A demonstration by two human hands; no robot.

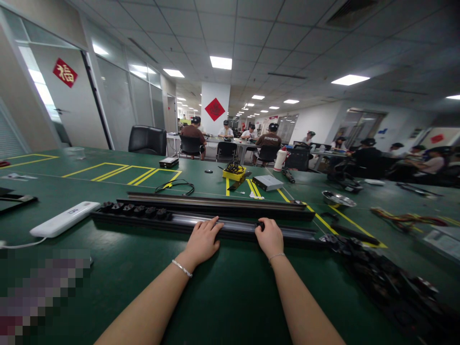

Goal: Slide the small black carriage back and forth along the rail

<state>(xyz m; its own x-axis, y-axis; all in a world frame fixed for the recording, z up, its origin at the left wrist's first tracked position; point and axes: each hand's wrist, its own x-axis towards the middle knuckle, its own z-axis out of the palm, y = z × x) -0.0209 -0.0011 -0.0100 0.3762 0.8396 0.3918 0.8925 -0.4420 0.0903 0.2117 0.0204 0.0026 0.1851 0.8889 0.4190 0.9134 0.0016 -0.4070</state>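
A long black channel [247, 232] with a shiny inner strip lies across the green table. Several small black knobbed pieces [138, 211] sit in a row inside its left end. My left hand [203, 241] rests on the channel's middle, its fingers stretched out and touching the strip. Further right, my right hand [270, 238] pinches a small black piece [260, 224] at the channel. The fingers partly hide that piece, so its exact kind is unclear. Just behind lies a second long black channel [215, 203], roughly parallel to the first.
To the right is a heap of black parts [381, 268], with a metal bowl [338, 198] beyond. A white power strip [64, 219] lies left. Farther back are a yellow box [233, 175] of cables and a grey box [268, 182]. People sit at tables in the background.
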